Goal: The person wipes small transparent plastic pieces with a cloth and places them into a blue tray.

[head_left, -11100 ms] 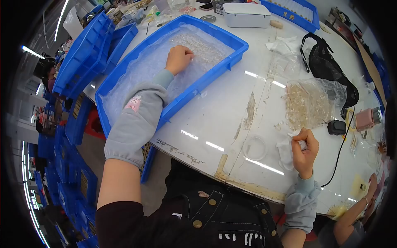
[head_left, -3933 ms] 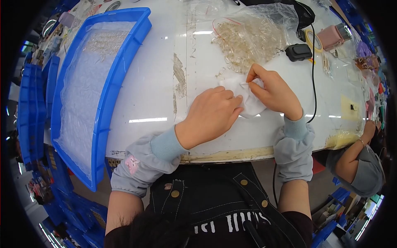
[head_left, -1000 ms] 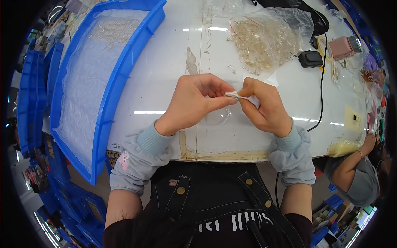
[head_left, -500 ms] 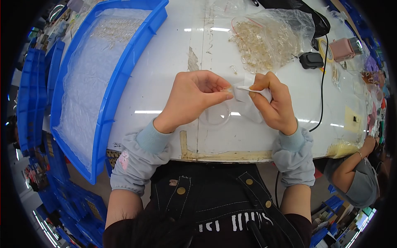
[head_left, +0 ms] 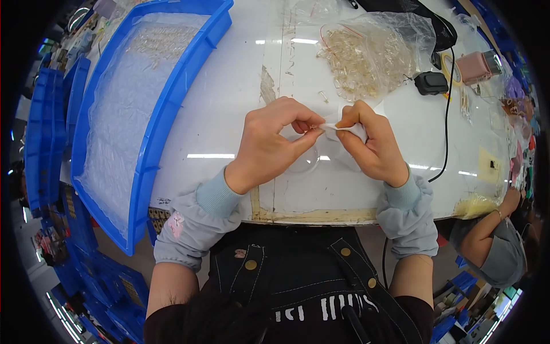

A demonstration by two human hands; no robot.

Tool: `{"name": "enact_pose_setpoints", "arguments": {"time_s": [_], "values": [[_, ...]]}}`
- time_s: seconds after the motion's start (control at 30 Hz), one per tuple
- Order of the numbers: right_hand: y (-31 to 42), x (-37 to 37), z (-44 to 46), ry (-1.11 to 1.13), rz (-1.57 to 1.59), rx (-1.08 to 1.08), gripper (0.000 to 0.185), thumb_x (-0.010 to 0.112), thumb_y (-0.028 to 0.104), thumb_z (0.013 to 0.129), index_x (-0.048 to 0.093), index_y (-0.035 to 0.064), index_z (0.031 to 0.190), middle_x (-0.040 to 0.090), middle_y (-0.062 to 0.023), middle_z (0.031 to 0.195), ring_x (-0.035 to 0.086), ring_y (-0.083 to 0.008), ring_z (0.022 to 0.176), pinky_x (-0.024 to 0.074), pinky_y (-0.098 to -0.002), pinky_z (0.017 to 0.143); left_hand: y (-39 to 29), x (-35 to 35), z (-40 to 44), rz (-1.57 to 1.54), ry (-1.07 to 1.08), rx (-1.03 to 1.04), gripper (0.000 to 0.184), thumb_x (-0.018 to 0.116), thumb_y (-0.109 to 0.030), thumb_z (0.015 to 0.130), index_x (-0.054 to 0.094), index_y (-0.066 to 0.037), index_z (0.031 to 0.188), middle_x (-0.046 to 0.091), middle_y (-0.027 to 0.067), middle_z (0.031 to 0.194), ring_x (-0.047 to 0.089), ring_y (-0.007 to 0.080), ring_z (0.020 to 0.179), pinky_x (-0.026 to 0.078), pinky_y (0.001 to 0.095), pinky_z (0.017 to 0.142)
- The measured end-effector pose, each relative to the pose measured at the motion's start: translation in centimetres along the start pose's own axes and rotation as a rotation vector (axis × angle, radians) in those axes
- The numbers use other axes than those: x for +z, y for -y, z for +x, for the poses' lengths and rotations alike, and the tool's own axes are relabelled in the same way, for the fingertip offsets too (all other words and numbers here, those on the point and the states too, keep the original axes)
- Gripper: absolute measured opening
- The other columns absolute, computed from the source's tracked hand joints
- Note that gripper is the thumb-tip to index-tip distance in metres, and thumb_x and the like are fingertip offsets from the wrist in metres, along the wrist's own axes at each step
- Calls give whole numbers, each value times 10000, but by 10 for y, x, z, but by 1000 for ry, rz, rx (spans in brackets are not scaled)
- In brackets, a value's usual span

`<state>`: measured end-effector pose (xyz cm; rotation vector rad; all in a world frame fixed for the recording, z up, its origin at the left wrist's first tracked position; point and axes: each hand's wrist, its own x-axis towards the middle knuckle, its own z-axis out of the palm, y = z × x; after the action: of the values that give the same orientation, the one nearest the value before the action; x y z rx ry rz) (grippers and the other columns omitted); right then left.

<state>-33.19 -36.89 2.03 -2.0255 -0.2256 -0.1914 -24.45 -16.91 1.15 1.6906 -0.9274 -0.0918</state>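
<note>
My left hand (head_left: 272,143) is closed in a pinch on a small clear piece, mostly hidden between thumb and forefinger. In my right hand (head_left: 375,143) is a folded white wipe (head_left: 356,131), gripped between thumb and fingers. The wipe's tip meets the left fingertips, touching or nearly touching the clear piece. Under the hands, a round clear disc or dish (head_left: 308,161) lies on the white table (head_left: 229,132). Beyond them, one loose small clear piece (head_left: 323,96) lies near an open plastic bag (head_left: 372,54) full of similar clear pieces.
A lined blue tray (head_left: 153,135) on the left holds rows of clear pieces (head_left: 163,41) at its far end. At right are a black case (head_left: 431,83), a black cable (head_left: 448,126), and a pink pouch (head_left: 474,69). Another person's arm (head_left: 484,235) rests by the right edge.
My hands have come together. The wipe's tip now reaches the left fingertips, and the small clear piece that showed there is mostly covered.
</note>
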Motion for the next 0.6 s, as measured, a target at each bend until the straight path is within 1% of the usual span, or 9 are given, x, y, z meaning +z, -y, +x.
{"name": "enact_pose_setpoints", "arguments": {"time_s": [0.03,0.13,0.23,0.3,0.33,0.43,0.53,0.6], "values": [[-1,-3,0,-7,-31,-1,122,598,3,848,510,-6,932,559,-113,775,516,-213,650,409,-311,612,0,0,0,14,-8,14,164,768,47,737,722,-8,885,698,58,831,640,109,713,515,229,657],[2,1,-1,-61,89,4,119,596,4,849,509,-7,929,555,-111,768,516,-203,654,408,-307,616,1,0,3,46,-35,59,159,767,46,731,715,-14,869,691,56,814,636,124,695,515,239,635],[5,7,0,36,79,61,112,594,2,850,508,-7,922,552,-111,766,517,-194,665,406,-297,622,4,2,2,63,-63,108,149,767,38,726,701,-23,844,676,50,779,627,141,673,517,251,610],[0,3,1,-26,14,9,108,593,3,851,507,-7,917,547,-107,758,515,-182,663,403,-293,620,5,4,2,73,-74,140,146,766,38,726,701,-22,842,673,49,771,628,142,676,517,251,610],[-1,1,1,-56,-18,-18,107,592,4,852,507,-7,915,544,-105,754,514,-176,663,401,-291,619,5,4,2,76,-71,131,149,766,40,724,702,-22,845,675,50,773,630,142,676,518,250,612],[0,0,0,-71,75,4,108,592,4,850,507,-11,915,539,-103,746,506,-174,655,399,-290,615,3,3,3,55,-60,94,157,767,41,722,707,-22,852,681,55,780,637,140,677,520,244,618],[3,3,0,35,69,81,107,590,-5,846,507,-10,913,538,-98,751,499,-174,656,397,-290,614,2,3,2,-3,-48,38,155,772,31,728,712,-21,861,690,61,791,644,134,677,522,240,627],[-1,-4,0,-13,19,38,113,591,-11,842,507,-7,918,538,-99,754,504,-173,656,399,-291,611,4,4,1,-22,-41,7,150,775,18,736,715,-17,869,698,67,797,648,127,678,523,238,633]]}}
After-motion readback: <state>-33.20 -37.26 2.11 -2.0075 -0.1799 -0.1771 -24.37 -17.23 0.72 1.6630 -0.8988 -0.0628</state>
